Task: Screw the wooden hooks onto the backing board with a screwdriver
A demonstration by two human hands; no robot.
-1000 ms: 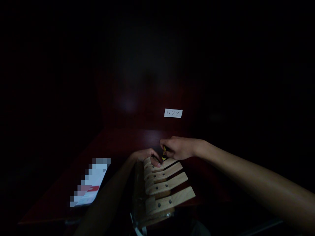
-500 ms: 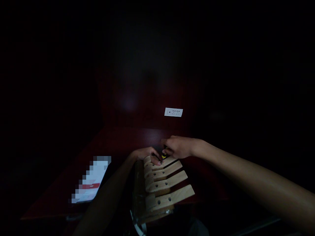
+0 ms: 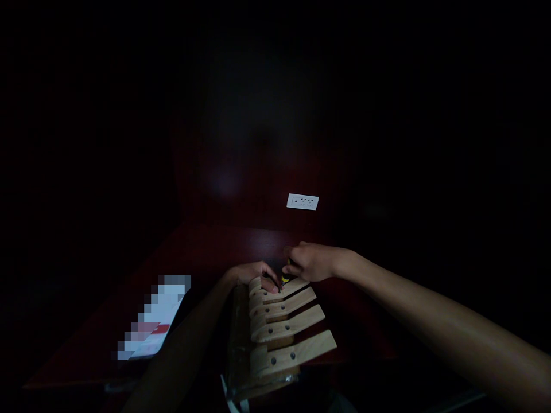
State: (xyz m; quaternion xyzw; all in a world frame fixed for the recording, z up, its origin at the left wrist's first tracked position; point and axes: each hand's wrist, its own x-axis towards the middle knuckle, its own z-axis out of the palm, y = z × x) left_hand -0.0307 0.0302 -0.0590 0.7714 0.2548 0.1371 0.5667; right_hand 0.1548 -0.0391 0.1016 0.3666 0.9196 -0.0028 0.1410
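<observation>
In my right hand (image 3: 312,261) is a screwdriver (image 3: 285,277) with a black-and-yellow handle, its fingers wrapped round the grip. Its tip points down at the farthest light wooden piece (image 3: 297,284), where a small screw or hole cannot be made out clearly. My left hand (image 3: 258,274) grips the far end of that same piece, thumb and fingers close beside the tip. Several similar wooden pieces, such as the nearest one (image 3: 312,350), stick out rightward in a row from a long wooden block (image 3: 236,344). Each nearer piece has two dark round fasteners or holes.
A lit phone (image 3: 161,318), partly pixelated, lies left of my left forearm on the dark red table (image 3: 99,338). A white socket plate (image 3: 302,201) is on the wall ahead. A pale strap (image 3: 230,396) hangs at the block's near end. The surroundings are very dark.
The view has shifted slightly, so the block and pieces appear a little lower and further left. Both hands stay at the farthest piece, and the screwdriver stands somewhat more upright.
</observation>
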